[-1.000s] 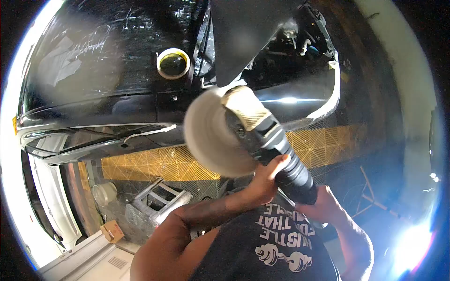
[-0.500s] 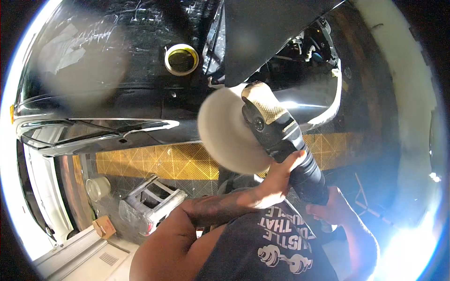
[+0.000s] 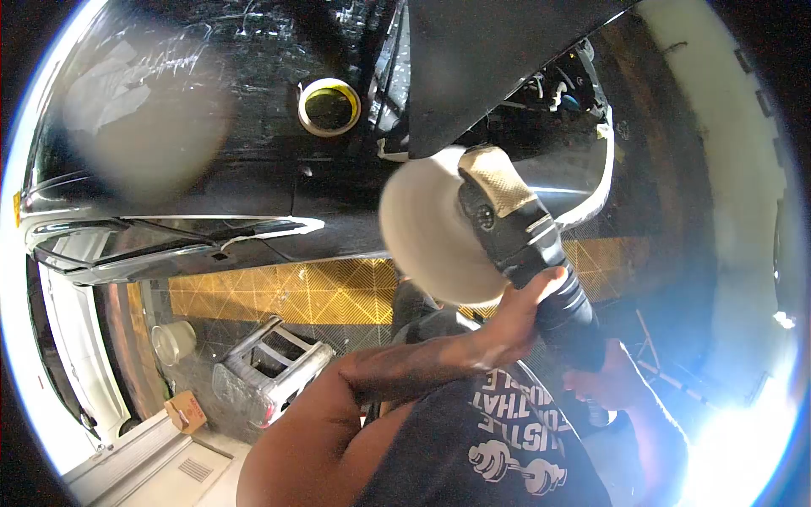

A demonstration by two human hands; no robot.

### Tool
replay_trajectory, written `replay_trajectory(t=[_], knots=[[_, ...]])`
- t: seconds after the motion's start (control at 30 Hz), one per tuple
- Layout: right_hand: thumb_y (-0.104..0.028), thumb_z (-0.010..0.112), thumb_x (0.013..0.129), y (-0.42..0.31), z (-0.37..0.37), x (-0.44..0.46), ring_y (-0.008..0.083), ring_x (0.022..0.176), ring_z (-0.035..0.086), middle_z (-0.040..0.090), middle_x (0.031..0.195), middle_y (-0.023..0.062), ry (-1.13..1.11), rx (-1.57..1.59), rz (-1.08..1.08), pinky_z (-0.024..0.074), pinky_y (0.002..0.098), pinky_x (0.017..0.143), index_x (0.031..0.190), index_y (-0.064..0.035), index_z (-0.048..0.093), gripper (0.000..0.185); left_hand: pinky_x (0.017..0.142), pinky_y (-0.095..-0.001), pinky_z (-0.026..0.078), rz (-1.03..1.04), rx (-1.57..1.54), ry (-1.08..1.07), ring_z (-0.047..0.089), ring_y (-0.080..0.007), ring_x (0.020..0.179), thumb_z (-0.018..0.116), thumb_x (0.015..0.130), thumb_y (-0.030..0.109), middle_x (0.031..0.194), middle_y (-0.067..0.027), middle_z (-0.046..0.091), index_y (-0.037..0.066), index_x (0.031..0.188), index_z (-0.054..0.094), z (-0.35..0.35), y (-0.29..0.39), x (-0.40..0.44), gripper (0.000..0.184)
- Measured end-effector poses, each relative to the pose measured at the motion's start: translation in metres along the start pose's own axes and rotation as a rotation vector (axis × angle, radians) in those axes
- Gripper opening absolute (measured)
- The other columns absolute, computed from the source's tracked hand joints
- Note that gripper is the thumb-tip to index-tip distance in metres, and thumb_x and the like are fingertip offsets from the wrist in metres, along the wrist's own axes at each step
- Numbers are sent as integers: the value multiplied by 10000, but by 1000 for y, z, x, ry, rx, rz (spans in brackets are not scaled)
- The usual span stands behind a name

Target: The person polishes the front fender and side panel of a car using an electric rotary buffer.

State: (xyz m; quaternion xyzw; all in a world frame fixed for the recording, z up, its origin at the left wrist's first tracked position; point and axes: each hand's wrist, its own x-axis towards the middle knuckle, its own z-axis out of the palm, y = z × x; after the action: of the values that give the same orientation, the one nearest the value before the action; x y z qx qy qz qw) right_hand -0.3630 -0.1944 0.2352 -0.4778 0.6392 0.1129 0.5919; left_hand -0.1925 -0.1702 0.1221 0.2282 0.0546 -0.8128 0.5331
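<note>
- Left hand [image 3: 517,323] curls round the polisher [image 3: 525,243], thumb on top.
- Right hand [image 3: 615,382] wraps its rear end, partly lost in glare.
- Polisher slants before the car [image 3: 228,190]; I cannot tell whether its pad [image 3: 427,228] touches.
- Tape roll [image 3: 349,95] lies on the car.
- Stool [image 3: 283,380] stands near a bucket [image 3: 175,342].

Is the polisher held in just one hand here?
No, the left hand grips the polisher partway along its body, and the right hand holds it at the rear end.
</note>
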Motion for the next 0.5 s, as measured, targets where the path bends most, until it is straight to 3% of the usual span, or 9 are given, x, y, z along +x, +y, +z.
replay_trajectory(t=[0.07, 0.1, 0.17, 0.2, 0.33, 0.43, 0.5], knots=[[-127, 771, 711, -7, 5, 5, 152, 629, 640, 684, 821, 116, -17, -358, 89, 535, 299, 596, 937, 22, 626, 308, 923, -388, 493, -33, -15, 32, 638, -189, 988, 594, 926, 414, 1049, -64, 646, 87, 1155, 550, -2, 8, -18, 401], [-127, 771, 711, -3, 8, 10, 152, 629, 640, 684, 821, 116, -21, -357, 85, 535, 299, 596, 937, 22, 626, 308, 939, -388, 488, -69, -34, 61, 634, -191, 1014, 602, 922, 412, 1068, -68, 643, 89, 1161, 547, -4, 11, -27, 406], [-275, 761, 728, 13, 19, 21, 234, 750, 687, 701, 810, 159, -156, -294, -283, 549, 362, 727, 997, 15, 665, 407, 979, -391, 467, -4, 1, 61, 613, -194, 1076, 601, 913, 433, 1113, -73, 633, 64, 1204, 535, -6, 18, -51, 474], [-302, 746, 738, 10, 26, 24, 263, 801, 700, 701, 836, 185, -184, -320, -329, 546, 384, 776, 998, 1, 667, 407, 989, -399, 459, 69, 156, 135, 612, -209, 1072, 602, 904, 442, 1113, -79, 627, 52, 1217, 527, -28, 9, -56, 505], [-354, 724, 745, -9, 42, 34, 336, 860, 695, 693, 871, 212, -276, -453, -304, 547, 410, 833, 1010, -4, 663, 443, 980, -441, 469, 112, 144, 279, 602, -275, 1083, 629, 845, 488, 1127, -134, 599, 4, 1218, 507, -18, 27, -89, 624], [-368, 736, 735, -8, 44, 41, 333, 873, 694, 693, 884, 216, -291, -459, -331, 547, 406, 843, 1016, -2, 661, 468, 983, -439, 471, 188, 314, 290, 602, -269, 1087, 632, 842, 485, 1133, -141, 599, -3, 1212, 511, -30, 28, -90, 624], [-370, 742, 726, -4, 42, 41, 331, 875, 695, 693, 882, 218, -276, -443, -314, 547, 408, 838, 1009, 2, 662, 474, 995, -435, 464, 173, 201, 268, 602, -270, 1087, 620, 855, 473, 1154, -147, 597, -9, 1219, 507, -31, 26, -83, 614]])
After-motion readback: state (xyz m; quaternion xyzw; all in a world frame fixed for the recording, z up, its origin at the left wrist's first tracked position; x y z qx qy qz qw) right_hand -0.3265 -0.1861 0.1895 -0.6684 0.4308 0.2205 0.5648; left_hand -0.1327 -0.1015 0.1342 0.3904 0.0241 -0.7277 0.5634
